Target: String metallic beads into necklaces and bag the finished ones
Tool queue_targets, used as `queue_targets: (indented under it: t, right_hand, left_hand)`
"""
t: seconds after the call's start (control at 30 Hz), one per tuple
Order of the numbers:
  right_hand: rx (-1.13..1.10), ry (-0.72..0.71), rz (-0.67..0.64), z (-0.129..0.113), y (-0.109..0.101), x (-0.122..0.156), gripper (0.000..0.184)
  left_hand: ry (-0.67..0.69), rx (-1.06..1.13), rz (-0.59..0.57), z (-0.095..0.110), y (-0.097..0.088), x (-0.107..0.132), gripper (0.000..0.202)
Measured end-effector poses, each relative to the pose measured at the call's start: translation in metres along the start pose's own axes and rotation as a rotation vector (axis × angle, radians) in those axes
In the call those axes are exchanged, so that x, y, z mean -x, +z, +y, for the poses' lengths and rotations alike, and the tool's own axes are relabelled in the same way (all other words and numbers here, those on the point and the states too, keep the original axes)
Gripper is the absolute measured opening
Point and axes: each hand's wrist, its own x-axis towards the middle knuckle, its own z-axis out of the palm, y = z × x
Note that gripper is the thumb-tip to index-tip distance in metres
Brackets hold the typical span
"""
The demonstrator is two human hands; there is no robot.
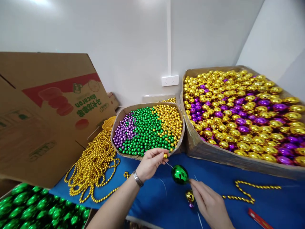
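Note:
My left hand (pixel 150 163), with a watch on its wrist, pinches a small gold bead (pixel 165 155) at the near rim of the small bead box (pixel 116 126). A thin wire runs from that bead to a large shiny green ball (pixel 179 174). My right hand (pixel 209 203) pinches the wire just right of the green ball. Below the green ball, a gold ball (pixel 190 196) and a small purple bead hang or lie by my right fingers on the blue cloth (pixel 228 190).
The small box holds purple, green and gold beads. A big cardboard box (pixel 214 154) of large gold and purple balls stands at the right. Gold bead strings (pixel 95 165) pile at the left, another string (pixel 245 190) and a red tool (pixel 258 218) at the right. Green balls (pixel 35 206) fill a bottom-left box.

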Motion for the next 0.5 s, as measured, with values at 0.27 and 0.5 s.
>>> queue_targets:
  t: [0.27, 0.5]
  right_hand:
    - [-0.019, 0.04, 0.016, -0.0003, -0.006, -0.0007, 0.027]
    - [0.006, 0.02, 0.016, -0.0004, -0.0077, -0.0003, 0.027]
  left_hand:
    - [0.005, 0.022, 0.02, -0.0018, 0.0003, -0.0011, 0.024]
    - [0.043, -0.09, 0.002, 0.0033, 0.0029, 0.0043, 0.023]
